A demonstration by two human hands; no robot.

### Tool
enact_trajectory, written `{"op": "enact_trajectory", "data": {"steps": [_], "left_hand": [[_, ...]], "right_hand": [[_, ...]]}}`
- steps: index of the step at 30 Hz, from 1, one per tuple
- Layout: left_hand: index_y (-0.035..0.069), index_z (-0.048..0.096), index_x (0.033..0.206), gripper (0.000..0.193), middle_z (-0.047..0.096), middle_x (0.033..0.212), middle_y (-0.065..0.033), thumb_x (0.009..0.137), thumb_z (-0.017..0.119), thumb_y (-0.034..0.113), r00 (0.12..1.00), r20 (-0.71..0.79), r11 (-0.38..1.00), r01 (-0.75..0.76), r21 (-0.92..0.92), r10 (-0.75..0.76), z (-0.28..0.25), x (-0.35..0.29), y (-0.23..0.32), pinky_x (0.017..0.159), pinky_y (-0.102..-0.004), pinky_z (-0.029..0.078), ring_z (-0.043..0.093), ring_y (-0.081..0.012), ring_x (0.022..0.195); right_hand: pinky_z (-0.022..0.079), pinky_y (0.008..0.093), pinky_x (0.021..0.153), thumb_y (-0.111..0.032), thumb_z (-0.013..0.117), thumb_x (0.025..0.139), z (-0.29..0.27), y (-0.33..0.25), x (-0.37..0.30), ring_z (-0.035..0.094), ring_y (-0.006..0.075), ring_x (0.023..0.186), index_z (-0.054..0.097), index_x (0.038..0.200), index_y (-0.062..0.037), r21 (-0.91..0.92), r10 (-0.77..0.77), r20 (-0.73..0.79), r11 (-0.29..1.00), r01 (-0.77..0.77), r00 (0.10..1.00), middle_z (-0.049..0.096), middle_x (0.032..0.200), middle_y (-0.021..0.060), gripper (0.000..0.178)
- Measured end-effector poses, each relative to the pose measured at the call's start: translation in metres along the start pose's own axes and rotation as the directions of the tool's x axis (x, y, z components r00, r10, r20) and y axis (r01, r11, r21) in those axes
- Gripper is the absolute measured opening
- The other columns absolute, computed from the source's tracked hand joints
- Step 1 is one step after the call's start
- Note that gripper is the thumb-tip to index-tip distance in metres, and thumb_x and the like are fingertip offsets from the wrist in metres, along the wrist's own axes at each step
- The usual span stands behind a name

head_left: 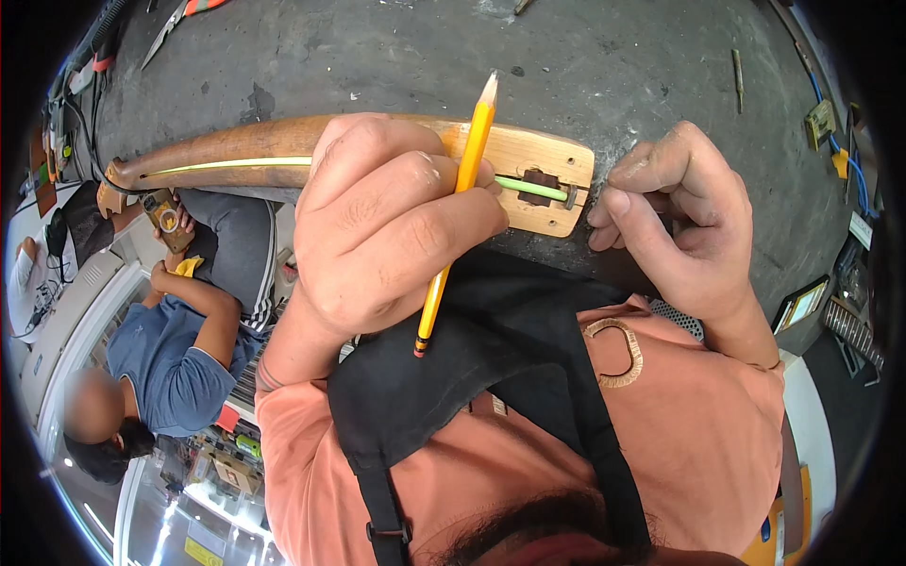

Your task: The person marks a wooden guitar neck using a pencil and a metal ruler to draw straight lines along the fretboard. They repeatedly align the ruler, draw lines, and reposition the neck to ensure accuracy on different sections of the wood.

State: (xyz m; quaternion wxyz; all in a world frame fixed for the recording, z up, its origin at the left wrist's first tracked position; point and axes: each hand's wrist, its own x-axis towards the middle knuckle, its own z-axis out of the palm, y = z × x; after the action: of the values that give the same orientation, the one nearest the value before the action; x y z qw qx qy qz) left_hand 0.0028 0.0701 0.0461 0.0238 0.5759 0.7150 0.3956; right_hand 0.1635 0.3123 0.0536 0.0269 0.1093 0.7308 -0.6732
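Closest to you are your black apron (491,377) and orange shirt (698,443), and just beyond them your two hands on a long wooden piece (283,146), perhaps an instrument neck, lying along the edge of the grey worktop (396,57). Your left hand (387,222) is curled around it near its pale flat end, with a yellow pencil (458,208) tucked between the fingers, point up. Your right hand (670,212) is nearly closed at that end, fingertips pinched beside a small metal fitting (572,195) where a thin green rod (528,188) comes out of a slot; whether it grips the fitting I cannot tell. Keep the left hand pressing the wood flat so it cannot roll. Work the fitting with the fingertips only, in line with the rod, not sideways. Mind the pencil point near your face. Another person (179,349) sits well apart on your left.
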Motion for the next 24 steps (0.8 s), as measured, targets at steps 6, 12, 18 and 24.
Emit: {"op": "enact_trajectory", "data": {"steps": [6,12,18,24], "left_hand": [[0.005,0.079,0.101,0.032,0.082,0.097,-0.0099,0.072,0.093,0.003,1.0,-0.006,1.0,-0.003,0.004,0.003,0.001,0.0,0.0,0.083,-0.045,0.06,0.073,-0.0302,0.087],[0.004,0.079,0.102,0.034,0.082,0.097,-0.0108,0.071,0.093,0.003,0.999,-0.018,0.999,-0.033,0.02,0.033,0.004,0.0,-0.001,0.082,-0.0446,0.06,0.072,-0.031,0.087],[0.004,0.079,0.102,0.034,0.081,0.097,-0.0111,0.071,0.093,0.001,1.0,-0.008,1.0,-0.022,0.015,0.022,0.002,0.004,0.002,0.081,-0.0442,0.059,0.072,-0.0313,0.087],[0.004,0.079,0.102,0.033,0.081,0.096,-0.0103,0.073,0.094,0.001,1.0,-0.019,0.999,-0.024,0.035,0.025,0.003,0.0,0.003,0.08,-0.0436,0.059,0.071,-0.0309,0.087]], "right_hand": [[0.064,0.0261,0.068,0.007,0.068,0.108,-0.002,0.0,0.001,0.075,0.013,0.08,0.058,0.109,0.0026,-0.042,0.001,0.024,0.999,-0.001,1.0,0.073,0.097,0.0144,0.011],[0.055,0.0309,0.055,0.008,0.081,0.086,0.007,0.019,-0.002,0.072,0.0168,0.066,0.076,0.107,-0.0008,-0.306,-0.385,-0.077,0.887,0.346,0.92,0.07,0.082,0.006,0.024],[0.046,0.033,0.052,0.001,0.08,0.069,-0.006,0.008,-0.015,0.063,0.021,0.058,0.082,0.123,0.0002,-0.584,-0.53,0.354,0.518,0.625,0.771,0.069,0.079,0.0046,0.053],[0.044,0.032,0.05,0.002,0.078,0.068,-0.001,0.008,-0.014,0.059,0.0192,0.055,0.084,0.123,0.0002,-0.614,-0.506,0.284,0.556,0.56,0.814,0.064,0.073,0.0027,0.055]]}}
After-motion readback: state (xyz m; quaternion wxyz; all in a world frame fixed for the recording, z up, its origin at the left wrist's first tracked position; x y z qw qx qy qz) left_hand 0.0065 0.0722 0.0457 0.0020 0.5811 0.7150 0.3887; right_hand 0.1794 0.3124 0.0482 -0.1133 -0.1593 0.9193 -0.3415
